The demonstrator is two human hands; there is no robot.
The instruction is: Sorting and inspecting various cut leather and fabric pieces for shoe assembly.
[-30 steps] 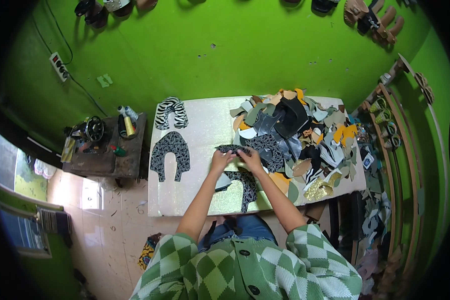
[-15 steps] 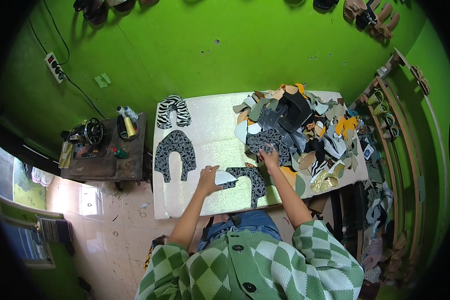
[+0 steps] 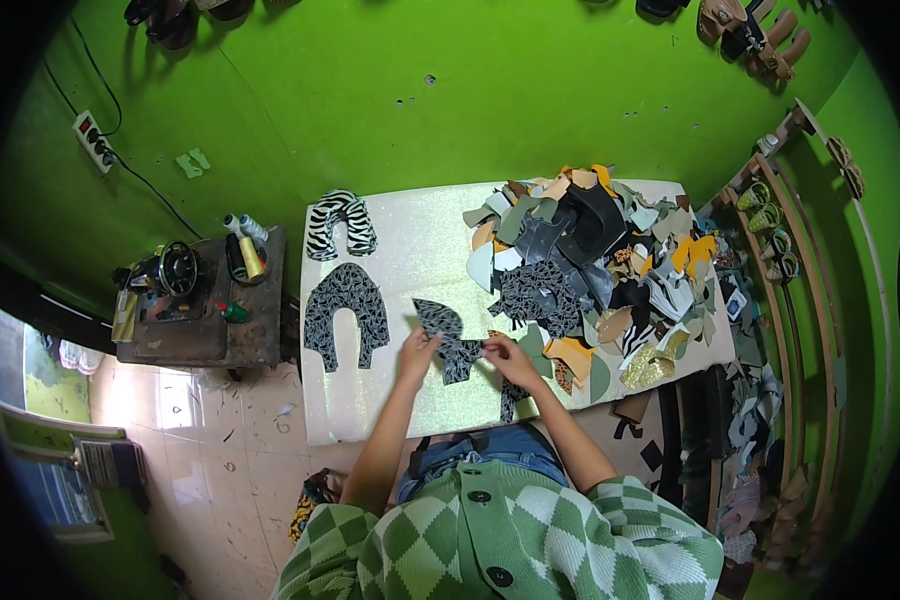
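Note:
Between thumb and fingers, my left hand (image 3: 418, 356) grips a rounded black-and-grey patterned shoe-upper piece (image 3: 437, 317), tilted up off the table. Just beneath it lies a U-shaped piece (image 3: 458, 363) in the same pattern, partly covered by my right hand (image 3: 508, 360), whose fingers pinch its top edge. Whether the two pieces touch is hard to make out. Farther left, a matching U-shaped piece (image 3: 348, 292) lies flat with its opening toward me. Behind it rests a zebra-striped U-shaped piece (image 3: 342, 222). Another patterned piece (image 3: 542, 290) lies at the near left of the scrap pile.
A heap of mixed leather scraps (image 3: 600, 235) covers the right of the pale, shiny table (image 3: 390, 420). To the left stands a sewing machine (image 3: 165, 272) on a worn wooden stand (image 3: 195, 335), with thread cones (image 3: 251, 258). At right, a wooden rack (image 3: 782, 300) holds sandals.
My right hand has come left from the scrap pile to the U-shaped piece. My left hand has raised the rounded piece, whose patterned side now shows instead of the white one.

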